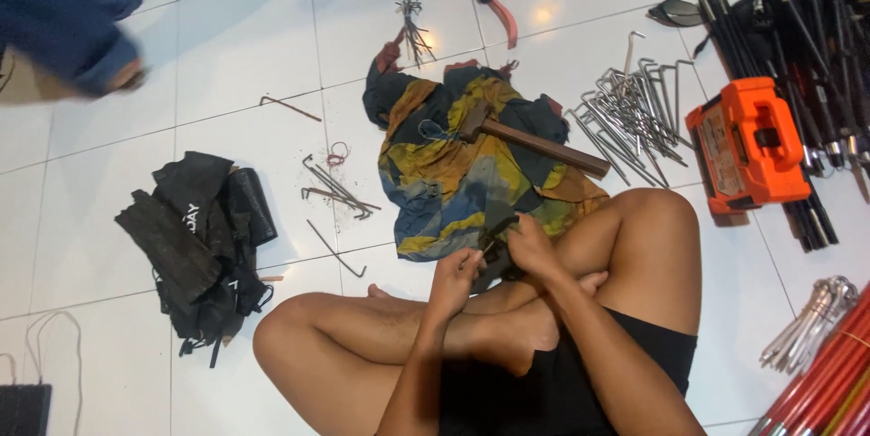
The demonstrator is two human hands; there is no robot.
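Note:
I sit cross-legged on a white tiled floor. My left hand (pixel 456 278) and my right hand (pixel 528 246) are closed together over my shins on a small dark object (pixel 497 235), too small to name. Just beyond the hands lies a crumpled yellow and dark blue cloth (pixel 453 164). A hammer with a wooden handle (pixel 535 144) rests on that cloth.
A heap of metal tent pegs (pixel 634 119) and an orange case (pixel 748 146) lie right. Black poles (pixel 816 82) run far right, red poles (pixel 825 382) near right. Black pouches (pixel 199 237) sit left, rusty pegs (pixel 340 191) between. Another person's legs (pixel 72 10) stand top left.

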